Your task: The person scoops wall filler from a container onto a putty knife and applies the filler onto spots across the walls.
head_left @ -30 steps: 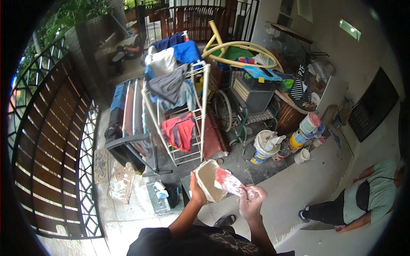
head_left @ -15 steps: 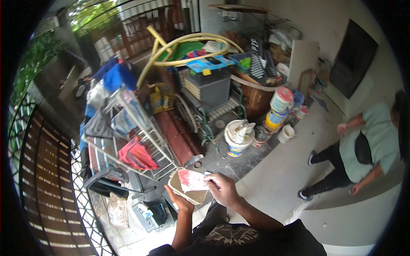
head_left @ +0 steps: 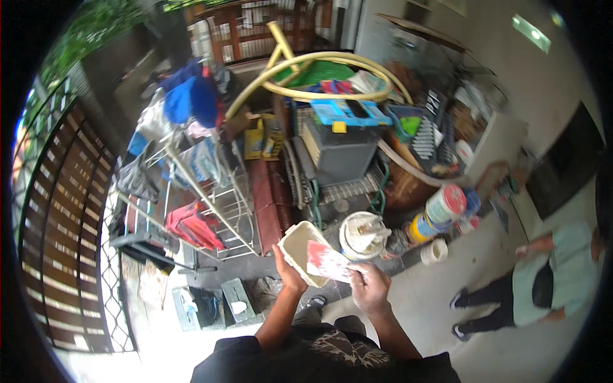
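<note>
In front of me my left hand point(head_left: 290, 277) is closed on the side of an off-white, roughly rectangular plastering pan point(head_left: 295, 245), which is tilted. My right hand point(head_left: 371, 288) pinches one end of a flat putty scraper point(head_left: 324, 260). The scraper's face is red, smeared with white paste, and overlaps the pan's near right part. Whether it touches the pan's inside I cannot tell. Just beyond stands a white bucket point(head_left: 355, 247) with a pale, paste-covered heap on top.
A wire drying rack point(head_left: 239, 233) with clothes stands left. Paint tubs point(head_left: 445, 203) and a small white pail point(head_left: 434, 253) are on the right. A yellow hose point(head_left: 306, 96) loops over stacked goods behind. Another person point(head_left: 562, 271) stands far right; toolboxes point(head_left: 237, 300) lie near left.
The view has swung, so the surroundings sit differently in it. The pan and scraper now appear farther right and slightly higher, still in the same hands. The scraper has tilted more down to the right.
</note>
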{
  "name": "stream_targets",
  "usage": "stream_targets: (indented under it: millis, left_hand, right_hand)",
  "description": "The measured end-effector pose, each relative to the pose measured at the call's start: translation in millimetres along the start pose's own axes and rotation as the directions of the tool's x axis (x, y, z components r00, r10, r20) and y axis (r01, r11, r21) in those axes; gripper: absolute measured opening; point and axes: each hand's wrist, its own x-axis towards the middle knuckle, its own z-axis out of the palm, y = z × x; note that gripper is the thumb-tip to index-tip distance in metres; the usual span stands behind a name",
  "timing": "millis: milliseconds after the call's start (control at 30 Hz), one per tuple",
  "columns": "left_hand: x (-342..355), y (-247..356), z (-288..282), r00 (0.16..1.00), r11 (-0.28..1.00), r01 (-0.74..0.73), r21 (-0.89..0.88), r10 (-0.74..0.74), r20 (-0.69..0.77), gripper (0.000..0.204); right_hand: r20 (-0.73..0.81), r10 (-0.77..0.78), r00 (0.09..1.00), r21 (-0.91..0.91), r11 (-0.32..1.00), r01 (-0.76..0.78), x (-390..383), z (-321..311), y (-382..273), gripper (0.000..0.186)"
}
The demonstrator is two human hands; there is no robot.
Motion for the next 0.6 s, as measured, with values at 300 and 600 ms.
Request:
stream_targets:
  millis: [300,600]
  left_hand:
    - [-14.1,-15.3,51.1,0.961,0.952,-0.267,-0.147,0.252,-0.110,0.077]
    - [-95.4,-28.2,67.0,0.843,0.829,-0.525,-0.193,0.474,-0.255,0.078]
  right_hand:
    - [0.074,-0.160,0.984,0.104,0.983,0.152,55.5,-30.5,37.8,0.010]
    - [0.238,-0.331,0.913,0.402,0.889,0.218,58.7,-44.1,26.1,0.010]
